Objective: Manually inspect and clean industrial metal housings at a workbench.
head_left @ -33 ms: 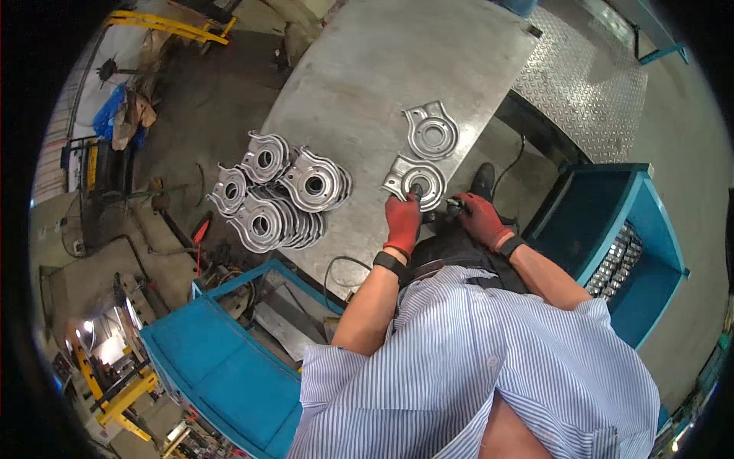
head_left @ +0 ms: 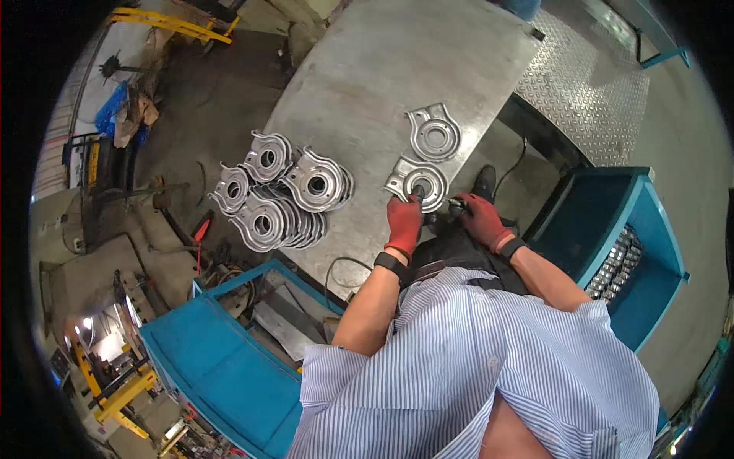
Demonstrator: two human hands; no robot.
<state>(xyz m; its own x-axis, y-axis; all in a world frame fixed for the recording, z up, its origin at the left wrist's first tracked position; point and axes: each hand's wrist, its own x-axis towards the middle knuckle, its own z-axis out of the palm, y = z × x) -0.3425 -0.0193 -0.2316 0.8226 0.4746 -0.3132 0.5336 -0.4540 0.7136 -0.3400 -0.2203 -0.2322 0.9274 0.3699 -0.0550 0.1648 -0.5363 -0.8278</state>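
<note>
**Both grips at the near plate**

Your left hand (head_left: 404, 223) presses a dark tool onto the metal bracket plate (head_left: 417, 180), fingers closed around it, at the desk (head_left: 382, 69) edge. Your right hand (head_left: 480, 220), just beside, closes on a small tool. A second plate (head_left: 434, 133) lies just beyond; the stacked plates (head_left: 279, 195) sit well left.

A big grey metal table (head_left: 382, 84) fills the middle, toward twelve o'clock. At one o'clock lies a bumpy steel floor plate (head_left: 589, 84). A blue bin (head_left: 650, 252) sits at three o'clock, and another blue bin (head_left: 222, 375) sits at seven o'clock. The floor (head_left: 191, 115) is dark and dirty at ten o'clock. Yellow frames (head_left: 164, 19) stand at eleven o'clock.
</note>
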